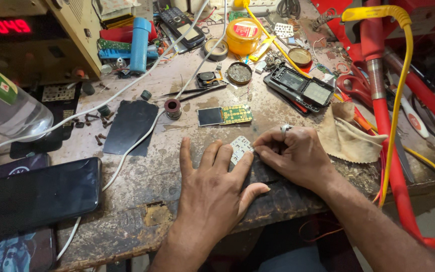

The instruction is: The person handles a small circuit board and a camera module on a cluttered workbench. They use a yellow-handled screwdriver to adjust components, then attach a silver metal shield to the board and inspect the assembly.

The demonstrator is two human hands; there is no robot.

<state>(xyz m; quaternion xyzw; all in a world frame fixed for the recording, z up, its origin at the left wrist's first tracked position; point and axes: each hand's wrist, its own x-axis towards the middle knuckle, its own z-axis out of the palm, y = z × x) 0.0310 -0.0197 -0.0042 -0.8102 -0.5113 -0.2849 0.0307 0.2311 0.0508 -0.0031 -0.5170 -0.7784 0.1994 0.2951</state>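
— Black and shiny, that phone (39, 194) lies flat at the near edge of the wooden bench (142, 181). Why there?

— My guess is it is out of the way, with its glass side up so it does not get scratched. A white cable (127, 153) runs past it.

— What are the hands doing?

— The left hand (212, 184) lies flat with its fingers spread. The fingertips press on a small white keypad sheet (240, 147), likely so it cannot slide. The right hand (293, 153), with a ring on one finger, has its fingers pressed together in a pinch at the sheet's right edge. I cannot tell if it holds a tiny tool.

— So where is the sheet?

— On the bench, between the two hands, touching both.

— What is behind it?

— A small circuit board with a screen (225, 115) lies face up just past the fingers, near enough to grab. A tan cloth (346, 133) sits beside the right hand. Farther back are an open phone shell (300, 85), tweezers (192, 91), a yellow tin (242, 35) and a blue tube (139, 45). They sit apart from the hands, maybe to leave room.
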